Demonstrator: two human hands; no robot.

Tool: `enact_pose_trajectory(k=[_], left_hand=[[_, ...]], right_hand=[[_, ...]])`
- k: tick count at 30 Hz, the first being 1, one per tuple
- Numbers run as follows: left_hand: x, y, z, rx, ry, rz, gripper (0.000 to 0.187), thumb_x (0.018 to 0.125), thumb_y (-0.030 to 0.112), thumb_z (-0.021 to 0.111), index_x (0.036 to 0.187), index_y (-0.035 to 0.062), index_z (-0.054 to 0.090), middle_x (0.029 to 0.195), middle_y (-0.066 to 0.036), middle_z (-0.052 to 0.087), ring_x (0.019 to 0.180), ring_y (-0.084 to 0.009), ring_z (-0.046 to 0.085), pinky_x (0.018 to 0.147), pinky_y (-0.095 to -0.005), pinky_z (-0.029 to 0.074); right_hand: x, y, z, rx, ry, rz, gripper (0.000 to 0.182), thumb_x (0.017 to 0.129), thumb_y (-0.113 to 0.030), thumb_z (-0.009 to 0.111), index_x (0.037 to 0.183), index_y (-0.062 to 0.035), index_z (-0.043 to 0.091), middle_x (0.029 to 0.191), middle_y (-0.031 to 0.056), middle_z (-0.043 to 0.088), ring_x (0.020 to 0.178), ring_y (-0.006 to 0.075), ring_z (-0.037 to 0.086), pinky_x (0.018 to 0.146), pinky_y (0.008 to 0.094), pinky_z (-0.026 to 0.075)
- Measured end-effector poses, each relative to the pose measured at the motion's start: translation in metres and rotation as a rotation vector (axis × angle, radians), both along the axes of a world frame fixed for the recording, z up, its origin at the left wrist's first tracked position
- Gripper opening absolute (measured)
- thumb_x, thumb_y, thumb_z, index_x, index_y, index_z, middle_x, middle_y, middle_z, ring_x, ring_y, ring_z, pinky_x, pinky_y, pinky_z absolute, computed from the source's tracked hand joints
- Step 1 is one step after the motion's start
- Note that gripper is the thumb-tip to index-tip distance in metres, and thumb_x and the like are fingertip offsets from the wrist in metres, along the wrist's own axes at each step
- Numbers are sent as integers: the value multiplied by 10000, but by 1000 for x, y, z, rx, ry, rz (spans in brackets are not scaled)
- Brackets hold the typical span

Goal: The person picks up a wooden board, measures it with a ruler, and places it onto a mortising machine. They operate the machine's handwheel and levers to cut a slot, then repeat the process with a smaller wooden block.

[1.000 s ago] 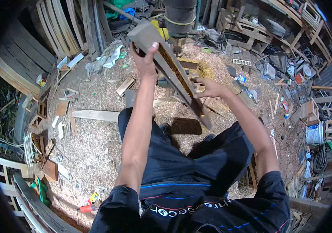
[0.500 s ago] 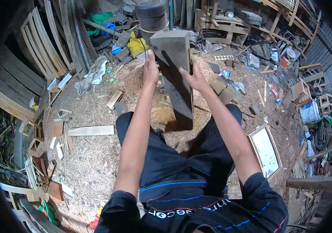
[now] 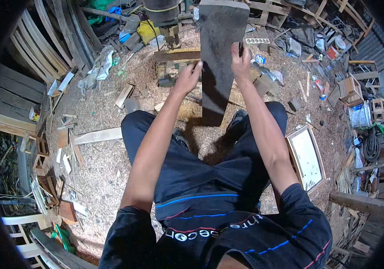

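A thick, dark grey wooden plank (image 3: 219,54) stands tilted in front of me, its far end broad and its near end narrower, between my knees. My left hand (image 3: 188,79) is closed at the plank's left edge, the thumb against it and the other fingers partly hidden. My right hand (image 3: 240,62) grips the right edge a little farther up, fingers wrapped round the side. A brown wooden strip (image 3: 177,56) lies crosswise behind the plank, just beyond my left hand.
Sawdust covers the floor (image 3: 98,175). A framed white panel (image 3: 307,157) leans near my right leg. Long pale wood pieces (image 3: 35,42) stand at the left wall, and a light board (image 3: 98,136) lies left of my knee. A dark bucket-like container (image 3: 161,13) stands ahead.
The plank has turned and shifted to the right and away from me, uncovering the crosswise strip. My left hand has moved lower and right, my right hand higher and right.
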State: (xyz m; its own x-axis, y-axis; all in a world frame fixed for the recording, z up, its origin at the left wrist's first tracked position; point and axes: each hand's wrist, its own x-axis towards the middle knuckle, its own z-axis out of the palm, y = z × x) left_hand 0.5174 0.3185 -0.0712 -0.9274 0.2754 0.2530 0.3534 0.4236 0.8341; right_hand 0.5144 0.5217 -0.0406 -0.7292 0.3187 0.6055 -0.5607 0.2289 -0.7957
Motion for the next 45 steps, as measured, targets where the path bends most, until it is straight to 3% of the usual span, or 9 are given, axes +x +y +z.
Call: enact_pose_trajectory(k=[4,9,13,17,20,25,33,37,45], left_hand=[[-9,-34,-28,41,-264,230,694,992,559,318,1113,-40,646,933,-164,684,898,-282,636,845,-368,461],[-12,-10,54,684,-102,-184,838,916,715,270,1424,59,384,1395,-165,458,1295,-263,418,1051,-442,333],[-6,13,81,794,-356,-300,954,870,774,238,1482,43,256,1490,-163,342,1351,-303,359,1118,-457,281],[9,13,84,1009,-444,-310,924,893,752,211,1485,43,245,1479,-167,354,1341,-307,372,1124,-444,279],[15,20,83,1016,-417,-372,928,893,752,197,1487,40,236,1486,-170,342,1354,-312,355,1133,-445,261],[19,25,84,996,-502,-343,929,897,746,126,1488,37,231,1490,-178,329,1364,-316,340,1139,-453,252],[-13,25,67,804,-368,-438,812,942,662,41,1515,113,216,1544,-105,267,1405,-287,279,1143,-454,208],[-23,22,54,751,-420,-325,865,921,691,16,1507,96,240,1541,-111,278,1442,-269,203,1150,-491,132],[-70,7,-37,525,-524,-126,918,887,763,201,1477,69,313,1509,-128,335,1373,-293,332,1090,-449,317]], right_hand=[[-2,10,14,-97,-50,112,603,954,-484,519,1233,51,514,1129,135,597,1074,225,534,939,339,395],[-23,13,11,-412,-20,604,599,954,-493,494,1244,30,512,1256,131,578,1170,247,540,1016,361,399],[-32,-17,-15,-565,-262,532,531,987,-422,474,1254,35,519,1196,109,613,1091,218,577,974,351,422],[-42,-26,-15,-35,-209,75,464,1017,-322,445,1270,59,522,1237,213,588,1155,261,547,987,358,404],[-23,-34,-3,78,-176,-43,466,1023,-332,423,1272,45,536,1299,219,550,1209,294,522,1010,368,388],[2,-21,7,235,-150,228,1109,859,-530,632,1444,137,-35,1428,328,351,1350,329,371,1110,361,290],[9,-6,17,225,-177,240,904,879,-547,603,1432,94,287,1419,241,419,1311,280,416,1086,340,309],[3,-3,16,109,-244,360,853,904,-521,564,1454,60,269,1481,223,345,1392,283,309,1134,349,231],[4,1,19,54,-235,342,778,956,-530,460,1468,25,270,1498,187,336,1405,268,276,1132,335,209]])
